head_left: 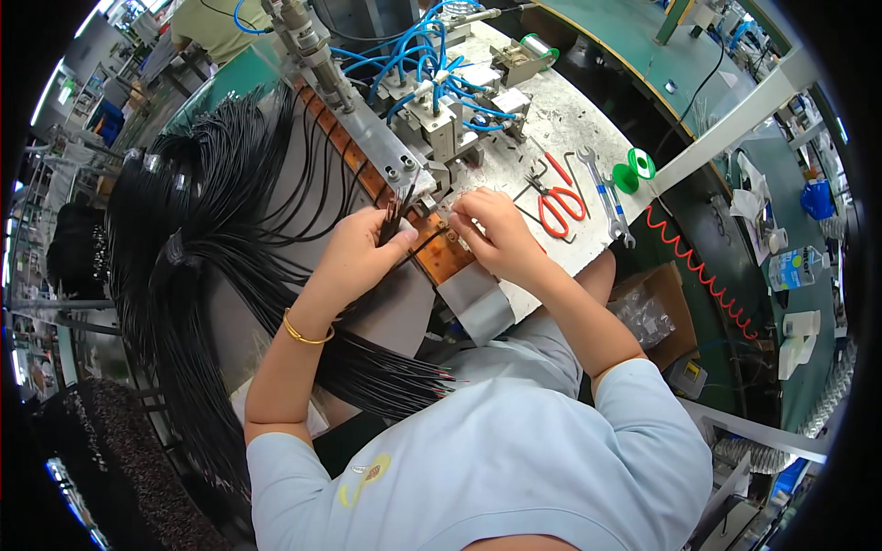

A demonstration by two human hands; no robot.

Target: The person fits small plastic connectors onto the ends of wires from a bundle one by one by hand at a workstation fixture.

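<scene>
My left hand (360,257) is closed around a small bunch of black cables (392,223), whose ends point up past the thumb. Just to its right, my right hand (494,230) has its thumb and fingers pinched together at the edge of the bench machine; what lies between them is too small to make out. Both hands are over a copper-coloured rail (443,262) that runs along the front of the machine (436,124) with blue air tubes. A thick mass of black cables (216,193) lies to the left, with more cables (390,372) draped under my left forearm.
Red-handled cutters (561,212), hex keys and wrenches (606,200) lie on the white bench top right of my hand. Beside them stands a green spool (634,171). A red coiled hose (703,268) hangs by a cardboard box (675,317). Another person (219,29) sits far left.
</scene>
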